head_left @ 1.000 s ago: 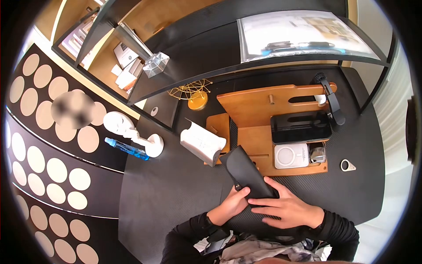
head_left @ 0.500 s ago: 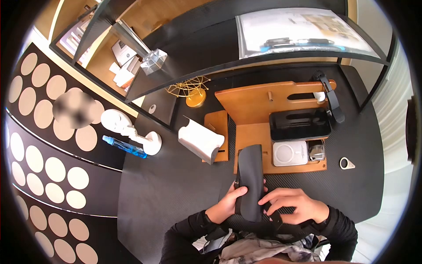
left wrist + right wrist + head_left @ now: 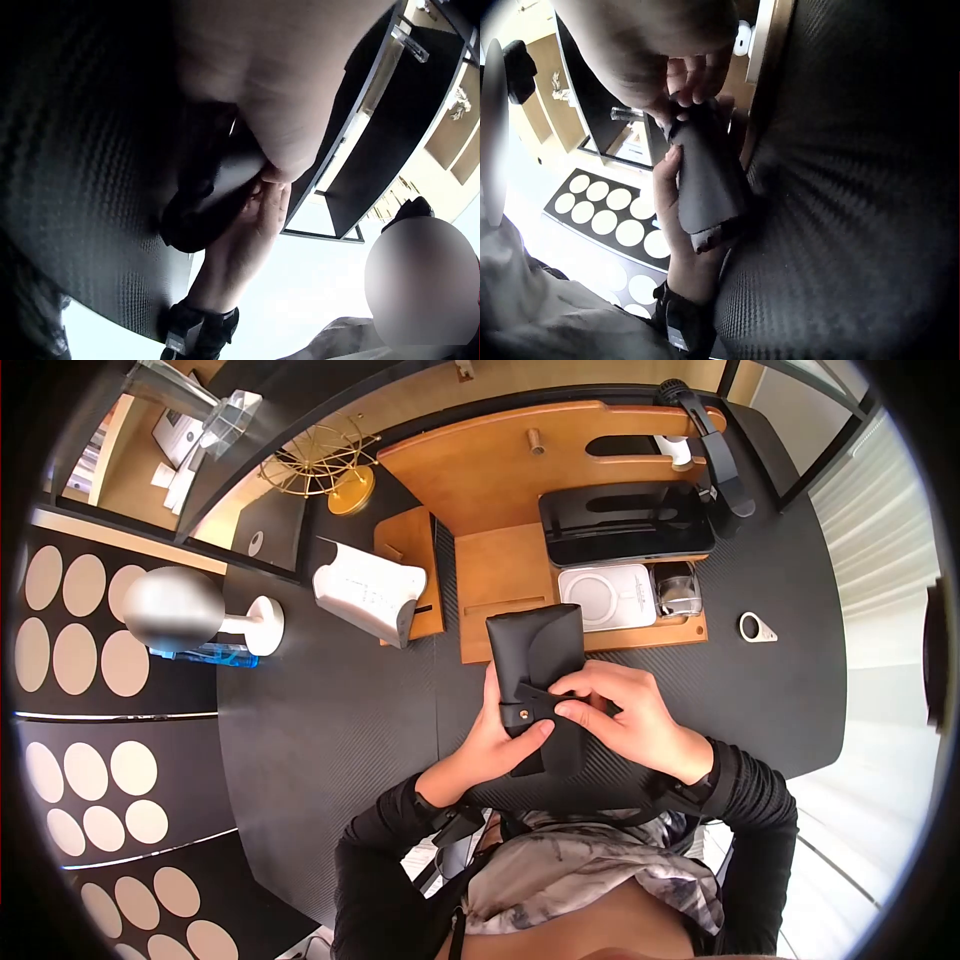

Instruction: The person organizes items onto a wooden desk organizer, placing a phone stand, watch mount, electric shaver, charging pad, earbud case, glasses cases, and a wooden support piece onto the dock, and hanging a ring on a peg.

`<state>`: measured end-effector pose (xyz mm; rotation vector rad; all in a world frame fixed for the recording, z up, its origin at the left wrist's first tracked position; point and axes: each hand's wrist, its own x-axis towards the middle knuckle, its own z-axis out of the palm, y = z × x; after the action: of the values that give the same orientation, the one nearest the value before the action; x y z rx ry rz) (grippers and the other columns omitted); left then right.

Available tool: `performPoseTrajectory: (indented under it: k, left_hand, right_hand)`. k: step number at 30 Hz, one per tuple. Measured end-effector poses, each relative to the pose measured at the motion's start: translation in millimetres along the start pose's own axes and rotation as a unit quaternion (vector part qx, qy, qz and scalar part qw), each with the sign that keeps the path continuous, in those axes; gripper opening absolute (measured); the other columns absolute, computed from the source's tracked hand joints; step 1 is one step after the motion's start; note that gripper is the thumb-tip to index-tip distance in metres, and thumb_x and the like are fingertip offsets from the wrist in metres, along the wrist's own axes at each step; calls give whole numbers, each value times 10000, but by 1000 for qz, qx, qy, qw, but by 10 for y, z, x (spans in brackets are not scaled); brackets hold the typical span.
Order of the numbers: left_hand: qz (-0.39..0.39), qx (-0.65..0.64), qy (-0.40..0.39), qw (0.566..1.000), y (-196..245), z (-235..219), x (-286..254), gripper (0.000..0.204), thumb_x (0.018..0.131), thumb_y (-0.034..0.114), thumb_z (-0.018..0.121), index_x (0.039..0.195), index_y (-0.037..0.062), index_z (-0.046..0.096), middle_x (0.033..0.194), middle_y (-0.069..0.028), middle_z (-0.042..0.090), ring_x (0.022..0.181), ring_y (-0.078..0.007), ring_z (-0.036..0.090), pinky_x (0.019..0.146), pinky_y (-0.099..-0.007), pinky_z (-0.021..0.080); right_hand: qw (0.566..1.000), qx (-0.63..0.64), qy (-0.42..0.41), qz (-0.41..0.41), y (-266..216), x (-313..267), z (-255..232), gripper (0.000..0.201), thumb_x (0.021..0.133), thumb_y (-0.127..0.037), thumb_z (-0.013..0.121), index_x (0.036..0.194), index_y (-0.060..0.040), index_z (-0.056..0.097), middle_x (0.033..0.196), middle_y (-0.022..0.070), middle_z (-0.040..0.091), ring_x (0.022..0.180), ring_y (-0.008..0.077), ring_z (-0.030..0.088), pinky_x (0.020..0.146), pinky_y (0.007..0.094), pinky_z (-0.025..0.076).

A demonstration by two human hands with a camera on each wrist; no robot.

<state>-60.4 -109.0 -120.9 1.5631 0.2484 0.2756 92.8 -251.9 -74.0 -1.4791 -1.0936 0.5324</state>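
A soft black case (image 3: 545,650) with a flap, a strap and a small metal stud is held above the desk. The left hand (image 3: 485,745) grips its left side, thumb lying on the front by the stud, other fingers partly behind. With thumb and forefinger the right hand (image 3: 635,720) pinches the black strap (image 3: 545,700) at the case's middle. In the right wrist view the case (image 3: 709,180) lies between both hands, the right hand (image 3: 660,52) at its upper end. The left wrist view shows the case (image 3: 225,184) dark, partly hidden behind the left hand (image 3: 262,75).
Behind the case stands a wooden organizer (image 3: 500,565) with a black phone-like slab (image 3: 625,525), a white charger (image 3: 605,597) and a black watch strap (image 3: 710,450). A white holder (image 3: 368,592) is left of it, a ring-like tag (image 3: 756,628) right, a white figurine (image 3: 262,625) far left.
The head view has shifted downward. The case has turned so its strap and stud face up, and the right fingers have moved from its right edge onto the strap.
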Motion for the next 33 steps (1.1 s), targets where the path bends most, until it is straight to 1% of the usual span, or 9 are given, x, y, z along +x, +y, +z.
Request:
performPoseTrajectory:
  k: [3,8,11,13,16,25,29,32,33]
  left_hand:
    - [1,0,-19,1000,-3,-11,26,954,873,-29,637,1517,42,-63,1250,-105,513,1103,-164,551,933,-318,460]
    - [-11,-9,-60,998,0,-53,42,986,862,-44,623,1521,51,-104,1331,-129,465,1171,-185,520,966,-329,439]
    - [13,-2,-80,997,9,-48,18,973,877,-17,626,1521,42,-100,1392,-148,416,1252,-207,460,1039,-350,377]
    - [-35,-51,-74,995,-12,-69,-18,922,911,27,602,1518,18,-92,1451,-155,343,1329,-217,363,1106,-352,283]
    - [-70,-43,-60,995,54,-46,2,875,943,64,569,1513,-5,-91,1489,-162,275,1370,-225,291,1129,-343,229]
    - [-78,-36,-85,993,86,-50,-2,821,959,77,523,1515,-9,-76,1488,-163,262,1378,-230,270,1129,-344,227]
    - [-52,-39,-105,992,-5,-98,-8,811,952,80,533,1514,-18,-42,1485,-164,267,1376,-233,271,1128,-347,233]
    - [-40,-15,-127,991,-14,-108,-3,761,970,131,507,1514,-29,0,1486,-163,271,1376,-242,278,1130,-349,239]
    - [-54,-14,-114,992,-37,-111,-9,742,970,207,486,1515,-18,34,1491,-160,292,1385,-249,294,1138,-365,244]
  right_hand:
    - [995,-28,-71,-67,31,35,-86,115,845,-61,719,947,-40,670,762,62,613,605,181,574,543,300,464]
    - [998,-22,-48,-41,44,25,-25,106,826,-64,723,908,-48,658,782,70,642,667,224,626,572,318,493]
    - [997,-55,-25,-39,35,7,1,121,813,-67,730,906,-51,655,791,78,654,687,238,647,577,333,500]
    - [997,-70,-18,-41,21,1,13,128,808,-69,734,906,-52,653,795,83,659,688,244,653,576,341,501]
    - [997,-71,6,-28,-7,-2,34,127,804,-70,738,897,-51,654,773,81,657,673,241,656,579,336,506]
    - [997,-62,28,-36,1,-4,51,99,794,-80,751,861,-52,682,733,74,650,666,238,649,577,330,496]
    - [987,-110,56,-101,18,-9,84,111,772,-76,760,854,-65,688,733,51,633,656,235,587,579,339,477]
    - [981,-136,64,-124,24,1,86,120,757,-71,763,852,-77,690,733,36,614,658,229,545,574,341,466]
    - [978,-141,69,-134,24,4,87,124,752,-68,763,851,-82,690,732,30,605,658,224,528,569,341,460]
